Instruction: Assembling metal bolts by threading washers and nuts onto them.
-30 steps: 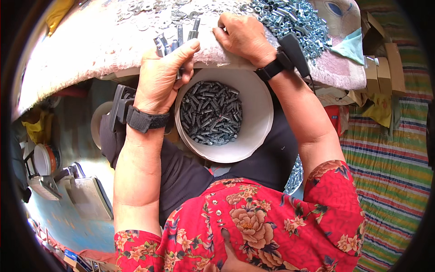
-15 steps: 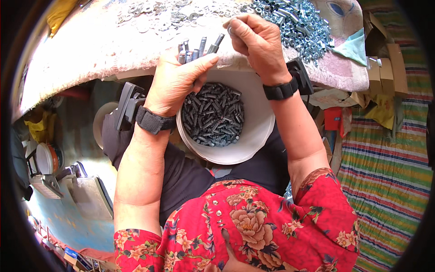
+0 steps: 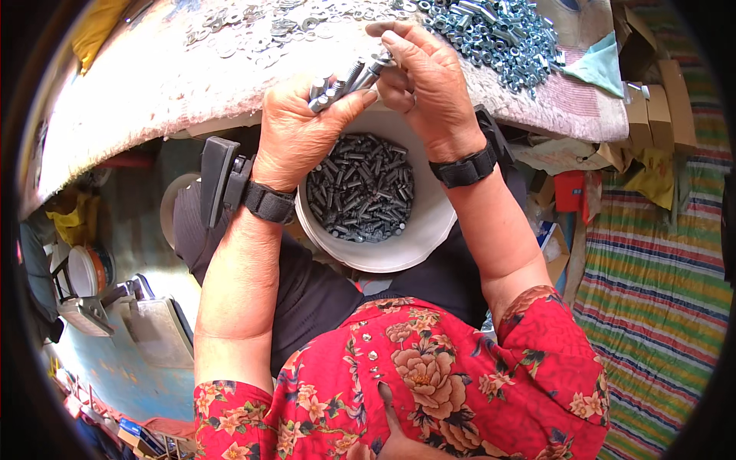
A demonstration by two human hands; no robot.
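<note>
Here, a bunch of bolts [image 3: 337, 90] is being gripped upright in the closed left hand [image 3: 295, 138] while one is being pinched by the right hand [image 3: 425, 84], directly above the white bucket [image 3: 414, 245], so that drops are caught.

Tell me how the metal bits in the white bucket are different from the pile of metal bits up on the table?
The bolts in the white bucket are dark, almost black; the pile of nuts on the table is bright silver. The bolts are long, thin sticks; the nuts are short, chunky rings. The bolts sit gathered inside the bucket on the person's lap; the nuts lie spread loose on the cloth-covered table. Both are small metal fasteners, heaped in large numbers.
</note>
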